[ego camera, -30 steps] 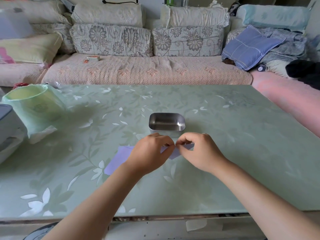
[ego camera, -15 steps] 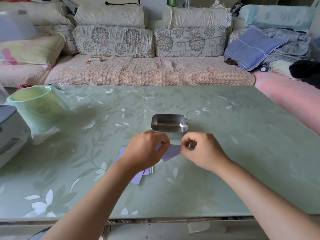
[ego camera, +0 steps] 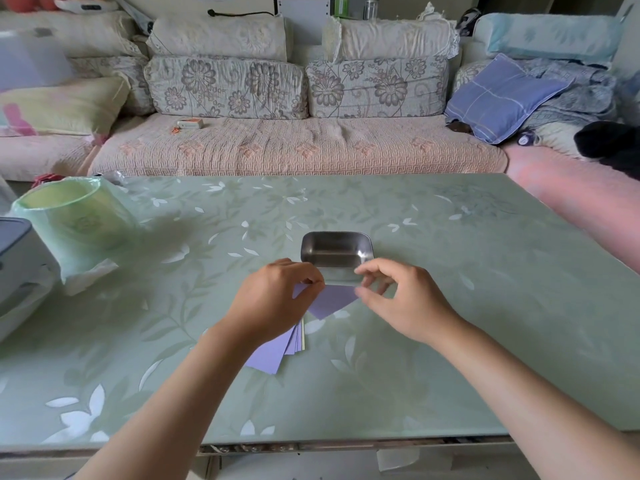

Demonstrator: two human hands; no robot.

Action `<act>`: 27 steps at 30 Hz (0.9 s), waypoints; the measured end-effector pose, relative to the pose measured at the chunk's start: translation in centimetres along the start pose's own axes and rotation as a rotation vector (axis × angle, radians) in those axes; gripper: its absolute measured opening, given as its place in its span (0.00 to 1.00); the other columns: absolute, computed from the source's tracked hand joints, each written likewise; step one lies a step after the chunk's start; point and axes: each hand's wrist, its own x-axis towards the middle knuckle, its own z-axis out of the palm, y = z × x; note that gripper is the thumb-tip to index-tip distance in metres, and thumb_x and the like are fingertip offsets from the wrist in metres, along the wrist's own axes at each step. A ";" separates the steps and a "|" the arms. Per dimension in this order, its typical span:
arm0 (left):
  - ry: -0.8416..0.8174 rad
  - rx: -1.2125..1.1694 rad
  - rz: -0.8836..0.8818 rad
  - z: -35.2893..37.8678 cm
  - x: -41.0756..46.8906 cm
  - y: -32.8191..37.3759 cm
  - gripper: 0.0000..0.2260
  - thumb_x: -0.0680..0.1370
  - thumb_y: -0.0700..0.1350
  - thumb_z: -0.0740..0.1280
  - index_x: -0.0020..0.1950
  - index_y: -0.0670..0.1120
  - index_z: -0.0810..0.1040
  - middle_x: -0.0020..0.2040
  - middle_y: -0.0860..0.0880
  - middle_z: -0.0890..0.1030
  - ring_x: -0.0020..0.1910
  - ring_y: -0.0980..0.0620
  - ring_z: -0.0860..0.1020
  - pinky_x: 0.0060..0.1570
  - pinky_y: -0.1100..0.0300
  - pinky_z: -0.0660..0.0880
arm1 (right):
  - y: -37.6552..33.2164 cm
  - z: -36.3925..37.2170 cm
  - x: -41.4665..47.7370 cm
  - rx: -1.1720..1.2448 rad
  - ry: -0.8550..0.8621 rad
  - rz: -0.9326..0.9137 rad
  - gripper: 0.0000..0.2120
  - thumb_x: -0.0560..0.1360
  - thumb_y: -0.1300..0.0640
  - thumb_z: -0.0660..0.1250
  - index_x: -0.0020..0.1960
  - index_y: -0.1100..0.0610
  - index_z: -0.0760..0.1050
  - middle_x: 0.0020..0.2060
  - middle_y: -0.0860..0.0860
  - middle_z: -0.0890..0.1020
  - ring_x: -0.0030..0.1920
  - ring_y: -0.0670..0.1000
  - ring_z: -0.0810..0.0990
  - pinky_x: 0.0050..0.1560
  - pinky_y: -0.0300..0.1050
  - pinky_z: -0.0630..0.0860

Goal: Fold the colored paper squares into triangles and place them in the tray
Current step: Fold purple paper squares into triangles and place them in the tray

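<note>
Just in front of the tray (ego camera: 333,252), the left grip (ego camera: 277,299) and right grip (ego camera: 405,299) are each pinching a corner of the purple paper (ego camera: 330,301), apparently holding it taut for creasing. The spare squares (ego camera: 273,353) are lying nearer the person, within reach.

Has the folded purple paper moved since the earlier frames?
Yes. The folded purple paper, held between left hand and right hand, has moved toward the tray: its top edge now reaches the tray's near wall in view.
</note>
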 end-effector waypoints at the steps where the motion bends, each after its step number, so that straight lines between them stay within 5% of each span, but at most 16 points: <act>1: -0.002 -0.010 0.017 0.1 0.0 0.2 0.03 0.78 0.51 0.68 0.46 0.57 0.81 0.40 0.56 0.79 0.41 0.57 0.76 0.38 0.57 0.74 | -0.3 0.3 0.0 0.009 -0.023 -0.010 0.07 0.72 0.53 0.75 0.49 0.46 0.82 0.41 0.38 0.82 0.41 0.44 0.81 0.46 0.39 0.77; 8: 0.056 0.098 0.228 1.0 0.2 0.7 0.07 0.76 0.48 0.65 0.43 0.54 0.83 0.37 0.56 0.82 0.38 0.51 0.78 0.39 0.55 0.75 | -1.0 1.2 0.2 -0.071 -0.017 -0.141 0.05 0.75 0.55 0.70 0.41 0.50 0.80 0.36 0.39 0.82 0.38 0.44 0.80 0.50 0.47 0.75; 15: 0.053 0.149 0.334 1.1 0.1 1.2 0.09 0.74 0.48 0.62 0.38 0.52 0.81 0.31 0.55 0.78 0.34 0.53 0.75 0.25 0.60 0.70 | -0.9 0.8 -0.1 -0.032 -0.055 -0.095 0.06 0.74 0.54 0.70 0.39 0.49 0.79 0.35 0.41 0.82 0.38 0.45 0.80 0.44 0.47 0.76; 27: -0.018 0.184 0.160 -1.2 -0.1 -1.5 0.11 0.74 0.52 0.60 0.43 0.55 0.82 0.36 0.55 0.79 0.35 0.53 0.77 0.31 0.57 0.74 | -0.2 -1.0 0.0 0.044 -0.024 0.042 0.13 0.76 0.59 0.70 0.36 0.46 0.77 0.31 0.36 0.79 0.35 0.40 0.78 0.37 0.36 0.69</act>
